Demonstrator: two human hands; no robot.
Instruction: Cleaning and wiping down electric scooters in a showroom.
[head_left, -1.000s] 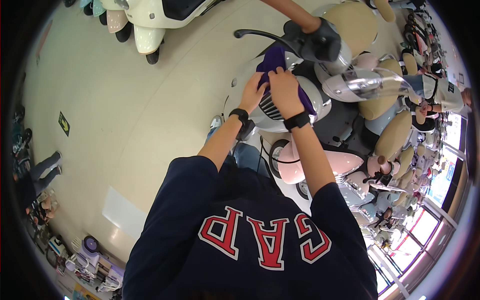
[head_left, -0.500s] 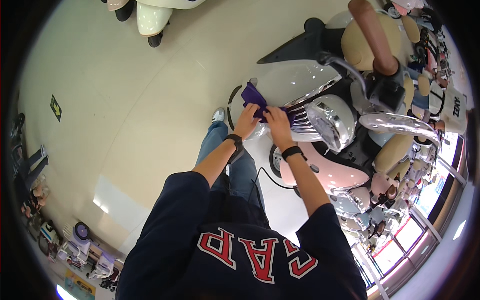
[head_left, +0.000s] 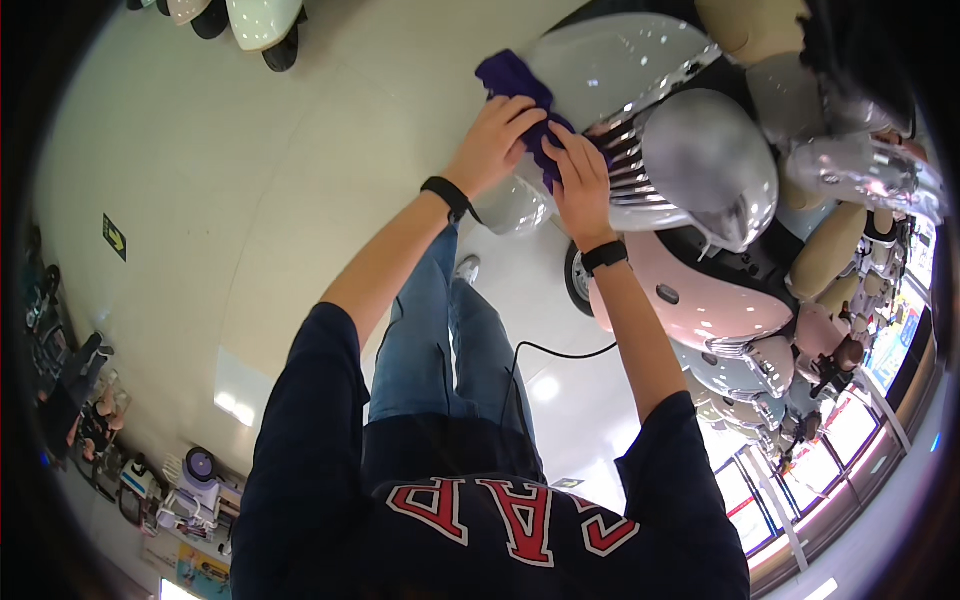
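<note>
A purple cloth [head_left: 513, 78] lies bunched against the front of a pale grey scooter [head_left: 620, 65]. My left hand [head_left: 496, 138] is closed on the cloth near its middle, with one end sticking out beyond the fingers. On the cloth's nearer right part, my right hand [head_left: 581, 185] has its fingers bent and pressed into the fabric. Just right of that hand are chrome grille bars [head_left: 628, 165] and the large rounded chrome headlamp [head_left: 708, 160]. The scooter's front mudguard [head_left: 513, 207] shows below my hands.
A pink scooter [head_left: 700, 290] stands close on the right, with more scooters packed behind it. Another pale scooter [head_left: 262, 22] is at the far left. A black cable [head_left: 565, 353] hangs by my right forearm. A yellow-arrow floor sign [head_left: 114, 237] lies to the left.
Both hands, still on the purple cloth, appear farther from my body. The scooter looks larger and nearer, and the view has shifted; my feet and legs sit differently.
</note>
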